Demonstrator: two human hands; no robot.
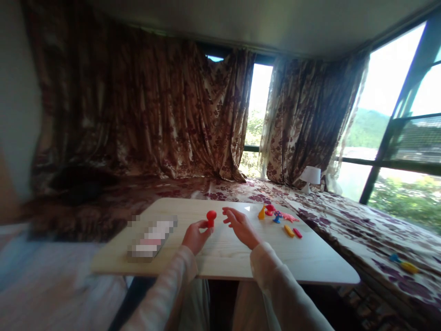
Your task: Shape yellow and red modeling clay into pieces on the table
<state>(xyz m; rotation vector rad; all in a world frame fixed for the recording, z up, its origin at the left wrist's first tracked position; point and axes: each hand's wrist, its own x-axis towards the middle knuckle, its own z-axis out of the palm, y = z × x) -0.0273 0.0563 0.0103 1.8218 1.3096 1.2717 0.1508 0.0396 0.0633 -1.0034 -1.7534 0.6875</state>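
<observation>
Over the pale wooden table (220,262), my left hand (197,236) pinches a small red toy with a round top (211,216), held upright between thumb and fingers. To its right, my right hand (241,226) is raised with fingers apart and nothing in them. Beyond that hand, several small toys lie on the table's right part: a yellow cone-shaped piece (262,213), a red piece (269,209), a blue piece with a spotted top (277,217), a pinkish-red flat piece (291,217), a yellow stick (289,231) and a red stick (297,233).
A blurred-out flat item (151,239) lies on the table's left side. Behind and to the right runs a flower-patterned covered ledge (330,216) bearing a white lamp (310,177) and a blue-and-yellow item (408,266). Patterned curtains (155,110) hang beside the windows.
</observation>
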